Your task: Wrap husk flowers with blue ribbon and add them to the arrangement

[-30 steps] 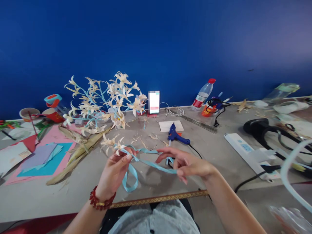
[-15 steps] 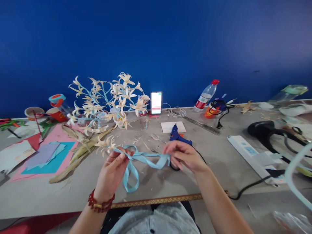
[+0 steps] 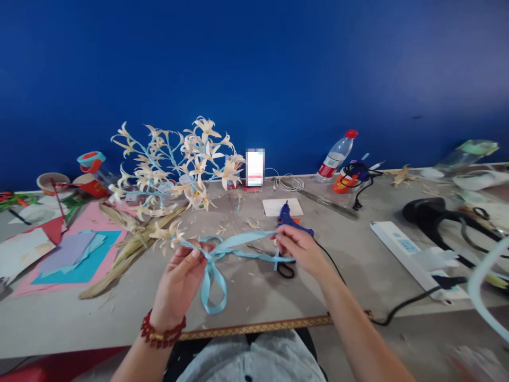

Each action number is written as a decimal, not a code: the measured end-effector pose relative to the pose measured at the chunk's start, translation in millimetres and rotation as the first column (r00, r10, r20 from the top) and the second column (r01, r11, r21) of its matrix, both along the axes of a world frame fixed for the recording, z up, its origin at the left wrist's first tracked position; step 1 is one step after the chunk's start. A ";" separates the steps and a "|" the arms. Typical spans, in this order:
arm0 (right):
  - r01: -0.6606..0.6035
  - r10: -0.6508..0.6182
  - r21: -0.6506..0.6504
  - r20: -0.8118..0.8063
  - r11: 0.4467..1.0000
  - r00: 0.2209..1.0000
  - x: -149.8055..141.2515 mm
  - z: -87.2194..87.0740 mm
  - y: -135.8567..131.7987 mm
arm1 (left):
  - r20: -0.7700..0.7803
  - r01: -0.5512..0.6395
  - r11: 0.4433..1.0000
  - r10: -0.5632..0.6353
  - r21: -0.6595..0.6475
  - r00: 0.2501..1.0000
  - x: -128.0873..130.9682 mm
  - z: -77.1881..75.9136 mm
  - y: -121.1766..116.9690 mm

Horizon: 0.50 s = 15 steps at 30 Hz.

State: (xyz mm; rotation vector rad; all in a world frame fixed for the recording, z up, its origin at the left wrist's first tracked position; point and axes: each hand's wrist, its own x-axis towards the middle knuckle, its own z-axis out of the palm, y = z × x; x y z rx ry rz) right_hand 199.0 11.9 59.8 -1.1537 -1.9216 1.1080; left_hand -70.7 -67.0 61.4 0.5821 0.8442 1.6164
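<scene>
My left hand (image 3: 181, 284) is closed in a pinch on a blue-wrapped flower stem, with the cream flower (image 3: 169, 237) sticking out to its left. Light blue ribbon (image 3: 238, 242) comes off the stem at my fingertips, and one loop of it hangs below. Between finger and thumb, my right hand (image 3: 302, 249) grips one length of that ribbon and holds it out taut to the right. A second length runs lower, under the right hand. Just behind the right hand lies a blue glue gun (image 3: 292, 218), and a black scissors handle (image 3: 286, 271) shows below it.
Many cream flowers on blue stems (image 3: 175, 170) stand at the back left. Dried husks (image 3: 131, 254) and coloured paper (image 3: 81, 265) lie left. A phone (image 3: 255, 167), bottle (image 3: 334, 156) and wires (image 3: 330, 204) are behind; a power strip (image 3: 405, 254) is right.
My right hand has shifted slightly right and now pulls a ribbon length straight, where it hung slack and curled before. My left hand has stayed nearly in place with the stem.
</scene>
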 end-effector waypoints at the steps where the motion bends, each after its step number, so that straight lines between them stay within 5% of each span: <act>1: -0.050 0.038 0.074 0.162 0.996 0.986 -3.7 -3.0 0.9 | 0.042 0.019 1.000 -0.019 -0.004 0.999 2.3 1.9 0.0; 4: -0.237 0.109 0.273 0.412 0.932 0.905 -16.0 -6.8 -7.6 | 0.104 0.004 1.000 -0.005 0.007 0.995 10.4 3.8 0.6; 8: -0.149 0.022 0.505 0.249 0.850 0.968 -33.5 -2.1 -27.9 | 0.133 -0.015 0.999 0.019 -0.033 0.991 24.6 0.0 1.6; 12: -0.063 0.102 0.398 -0.078 0.915 0.992 -59.8 -1.2 -40.3 | 0.151 -0.037 0.995 0.051 -0.092 0.987 44.7 -1.4 1.6; 15: 0.043 0.026 0.200 -0.330 0.979 0.943 -80.8 -9.6 -44.5 | 0.159 -0.066 0.990 0.086 -0.123 0.984 58.0 -0.4 1.1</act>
